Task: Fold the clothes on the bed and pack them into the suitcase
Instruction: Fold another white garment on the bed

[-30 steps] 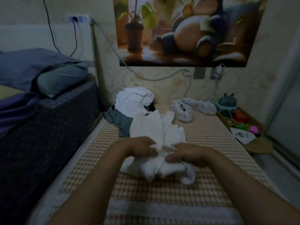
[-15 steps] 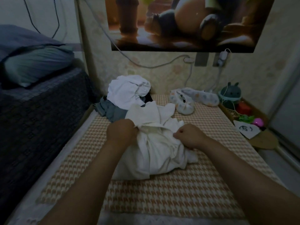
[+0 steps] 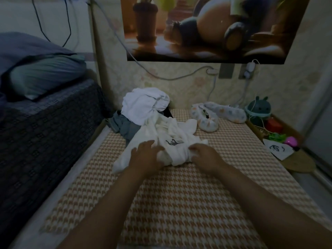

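Fingers [image 3: 150, 144] of the left hand [image 3: 146, 156] lie spread and fairly straight on the near-left part of a crumpled cream-white soft-cloth garment [image 3: 177, 131], pressing it down rather than gripping it. The right hand [image 3: 206, 156] has its fingers [image 3: 195, 149] curled, pinching a bunched edge of the same cloth at its near-right side. Between the two hands a small dark print [image 3: 173, 142] faces up. The garment rests mid-bed on the orange-and-white houndstooth bed cover [image 3: 179, 198], straight ahead of the person. It is rumpled and lumpy, with loose flaps reaching toward the wall and one long limb of cloth trailing off to the near left. Its far edge touches a heap made of a bundled white cloth garment [image 3: 143, 106] and a grey-blue garment [image 3: 125, 127] close to the wall. No suitcase is in view. The step in hand looks like opening this piece out flat before the first fold, since no clean fold shows anywhere on it. The next move probably calls for drawing the hands apart to stretch the cloth smooth, then finding its sleeves and hem. Such limp fabric will likely bunch again unless both hands keep it taut.
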A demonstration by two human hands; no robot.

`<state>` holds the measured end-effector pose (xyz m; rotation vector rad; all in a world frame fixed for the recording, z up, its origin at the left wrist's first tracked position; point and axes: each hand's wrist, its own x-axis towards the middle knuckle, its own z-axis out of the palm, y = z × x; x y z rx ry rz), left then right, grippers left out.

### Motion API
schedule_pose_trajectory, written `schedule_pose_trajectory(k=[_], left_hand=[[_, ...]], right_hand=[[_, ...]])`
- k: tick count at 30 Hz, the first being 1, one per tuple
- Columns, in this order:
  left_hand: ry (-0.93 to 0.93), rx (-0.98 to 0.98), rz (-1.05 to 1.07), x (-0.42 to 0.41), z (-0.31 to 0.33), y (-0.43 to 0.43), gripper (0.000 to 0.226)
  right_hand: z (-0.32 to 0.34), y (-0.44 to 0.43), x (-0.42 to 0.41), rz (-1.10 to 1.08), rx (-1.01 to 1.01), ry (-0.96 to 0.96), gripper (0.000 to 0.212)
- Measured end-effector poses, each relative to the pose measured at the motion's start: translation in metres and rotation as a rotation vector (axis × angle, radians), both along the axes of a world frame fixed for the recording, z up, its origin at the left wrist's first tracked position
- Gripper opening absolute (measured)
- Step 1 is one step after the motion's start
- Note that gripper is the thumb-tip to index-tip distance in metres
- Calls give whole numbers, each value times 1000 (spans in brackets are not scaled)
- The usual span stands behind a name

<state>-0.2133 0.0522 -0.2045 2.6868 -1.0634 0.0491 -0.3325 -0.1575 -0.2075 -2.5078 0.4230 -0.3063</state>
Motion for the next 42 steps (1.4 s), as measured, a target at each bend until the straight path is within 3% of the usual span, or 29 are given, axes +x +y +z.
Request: schedule_pose_trajectory(k=[2,5,7,9,12,14,16,19,20,23,25,28,30,31,34,35,37,38,40,42], left_hand=[[27,190,46,-1,-22,5,70],[88,16,-35,10,-33,14,48],[75,-15,-98,18,-25,16,34],[-34,-59,-141,18,-12,18,30],[-195,-82,-163,12,7,23,37],[-237,-109,-168,11,21,34,49],[-312,-163,-135,12,33,45,51],[-424,-270,62,11,51,63,21],[-386,-203,157,12,56,69,14],[67,420,342,16,57,82,34],[188,599,299,8,48,75,49],[76,338,181,-6,41,47,30],[16,104,67,-16,39,22,28],[19,34,26,-21,37,9,31],[91,80,-30,-30,23,-23,42],[122,129,-14,-31,18,-31,42],[178,188,20,-31,12,-41,34],[179,185,24,-31,9,-45,30],[96,145,18,-29,4,-53,25],[-68,101,24,-26,6,-62,24]], right_hand=[[-12,11,-1,71,-156,39,59],[-26,20,12,72,-441,92,88],[-31,23,23,-1,-558,175,86],[-38,18,32,-41,-521,196,68],[-36,10,32,77,-437,112,31],[-23,13,26,123,-270,43,27],[-2,22,18,144,-100,-119,36],[33,40,-2,231,70,-141,23],[44,47,-10,303,106,-56,24],[51,55,-28,467,93,251,25],[44,51,-39,435,78,349,61],[37,38,-52,267,-77,440,95],[34,30,-57,215,-202,530,94],[33,28,-58,229,-205,544,81],[30,20,-55,262,-146,383,23],[32,16,-54,239,-121,335,20],[37,9,-52,198,-8,344,36],[41,7,-54,194,42,422,48],[43,6,-58,203,-44,648,59],[39,2,-61,230,-94,684,41]])
